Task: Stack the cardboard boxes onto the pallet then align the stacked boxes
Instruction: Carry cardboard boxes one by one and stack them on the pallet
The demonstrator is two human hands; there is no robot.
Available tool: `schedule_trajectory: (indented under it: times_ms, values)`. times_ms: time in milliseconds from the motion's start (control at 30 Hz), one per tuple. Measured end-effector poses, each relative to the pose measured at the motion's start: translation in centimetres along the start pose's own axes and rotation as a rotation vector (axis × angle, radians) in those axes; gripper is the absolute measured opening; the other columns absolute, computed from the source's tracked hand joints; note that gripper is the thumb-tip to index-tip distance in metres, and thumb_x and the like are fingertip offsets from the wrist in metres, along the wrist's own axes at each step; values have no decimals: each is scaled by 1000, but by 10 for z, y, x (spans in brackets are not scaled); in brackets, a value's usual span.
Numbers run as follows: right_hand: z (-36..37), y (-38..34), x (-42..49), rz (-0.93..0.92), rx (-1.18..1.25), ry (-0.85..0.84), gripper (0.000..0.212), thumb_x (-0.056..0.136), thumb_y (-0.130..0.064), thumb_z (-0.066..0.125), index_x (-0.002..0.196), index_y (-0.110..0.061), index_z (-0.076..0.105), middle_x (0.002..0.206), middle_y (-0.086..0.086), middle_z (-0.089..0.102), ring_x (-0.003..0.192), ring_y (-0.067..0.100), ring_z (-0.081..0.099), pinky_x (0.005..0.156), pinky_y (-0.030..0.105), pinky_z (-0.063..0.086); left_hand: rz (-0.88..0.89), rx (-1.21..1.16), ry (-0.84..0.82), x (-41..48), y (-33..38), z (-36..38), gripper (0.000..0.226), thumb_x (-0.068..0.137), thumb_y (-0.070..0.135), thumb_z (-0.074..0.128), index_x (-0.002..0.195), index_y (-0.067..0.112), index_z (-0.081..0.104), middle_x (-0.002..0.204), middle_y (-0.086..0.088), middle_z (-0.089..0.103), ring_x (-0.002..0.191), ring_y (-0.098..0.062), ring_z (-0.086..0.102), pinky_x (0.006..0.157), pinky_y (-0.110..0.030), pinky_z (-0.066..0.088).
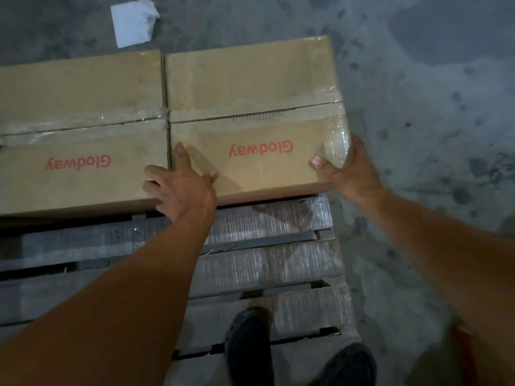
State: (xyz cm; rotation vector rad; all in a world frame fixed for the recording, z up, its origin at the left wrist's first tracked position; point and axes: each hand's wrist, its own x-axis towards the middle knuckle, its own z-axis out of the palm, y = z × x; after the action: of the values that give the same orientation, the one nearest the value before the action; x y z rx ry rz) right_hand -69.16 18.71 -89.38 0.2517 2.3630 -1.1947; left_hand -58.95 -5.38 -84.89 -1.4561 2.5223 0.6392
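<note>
So the right-hand box (250, 118) sits on the far right corner of the pallet (267, 263), pushed up against the left-hand box (80, 129), with only a thin seam between them. Both hands are on the right one: the left hand (181, 188) lies flat and spread over its near left corner, fingers straddling the seam, while the right hand (348, 174) wraps the near right corner, thumb on top. The box's long axis runs left to right across the slats, straight ahead of both arms, neither really nearer. Its near edge looks a bit further back than the neighbour's, so I'd guess the next nudge is toward the person to square them up. The near half of the pallet has no boxes yet.
</note>
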Motion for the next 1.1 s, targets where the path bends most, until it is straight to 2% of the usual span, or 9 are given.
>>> schedule_trajectory:
  times_ms: [100, 200, 367, 533, 667, 800, 933, 1033, 1100]
  values:
    - [-11, -6, -14, 69, -92, 110, 100, 85, -62, 68, 161, -30, 12, 158, 14, 37, 142, 34, 41, 116, 44, 36, 167, 108, 51, -14, 13, -5, 74, 92, 46, 65, 153, 33, 26, 137, -17, 31, 123, -39, 34, 96, -55, 40]
    - [-35, -4, -44, 92, -111, 185, 79, 97, -52, 56, 161, -27, 17, 160, 13, 33, 144, 32, 36, 115, 38, 31, 381, 47, -38, -35, 36, -11, 64, 98, 41, 58, 154, 18, 35, 140, -21, 41, 126, -39, 42, 102, -47, 39]
    - [-135, 15, -108, 171, -70, 391, 68, 100, -52, 51, 159, -27, 28, 162, 6, 33, 147, 27, 33, 118, 36, 26, 750, 44, -227, -107, 132, -29, 58, 100, 40, 54, 148, 9, 45, 143, -20, 52, 128, -36, 49, 103, -37, 36]
    - [-254, 30, -179, 311, 1, 727, 65, 100, -50, 51, 157, -24, 33, 163, 6, 33, 150, 27, 28, 121, 38, 22, 1138, 58, -352, -203, 241, -44, 60, 99, 44, 53, 148, 9, 47, 146, -15, 52, 132, -33, 49, 106, -36, 37]
    - [-324, 38, -257, 436, 38, 1014, 63, 99, -50, 52, 154, -21, 39, 158, 10, 40, 146, 29, 35, 119, 36, 24, 1393, 28, -422, -301, 296, -62, 60, 99, 43, 54, 147, 9, 47, 146, -16, 52, 133, -33, 48, 108, -35, 34]
    - [-376, 41, -355, 496, 42, 1226, 69, 93, -62, 41, 153, -28, 41, 157, 7, 42, 142, 31, 40, 119, 39, 28, 1591, -11, -510, -407, 326, -87, 62, 98, 47, 53, 150, 13, 44, 150, -13, 49, 136, -31, 46, 111, -36, 35]
    - [-412, 67, -462, 625, 62, 1350, 61, 101, -56, 42, 155, -30, 35, 161, 3, 34, 148, 27, 31, 120, 38, 25, 1740, -39, -639, -511, 330, -107, 53, 98, 41, 55, 141, 9, 53, 140, -18, 56, 128, -37, 51, 104, -41, 41]
    - [-411, 100, -525, 736, 102, 1454, 60, 101, -52, 46, 155, -28, 36, 159, 8, 38, 144, 31, 36, 118, 43, 31, 1833, -12, -696, -569, 318, -95, 64, 93, 61, 45, 137, 17, 57, 125, -16, 65, 113, -38, 61, 92, -45, 52]
    - [-402, 130, -554, 798, 173, 1477, 58, 102, -50, 47, 154, -26, 37, 158, 8, 40, 143, 31, 38, 117, 45, 32, 1890, 6, -693, -599, 305, -74, 68, 92, 67, 40, 139, 20, 55, 123, -14, 66, 111, -36, 62, 89, -45, 52]
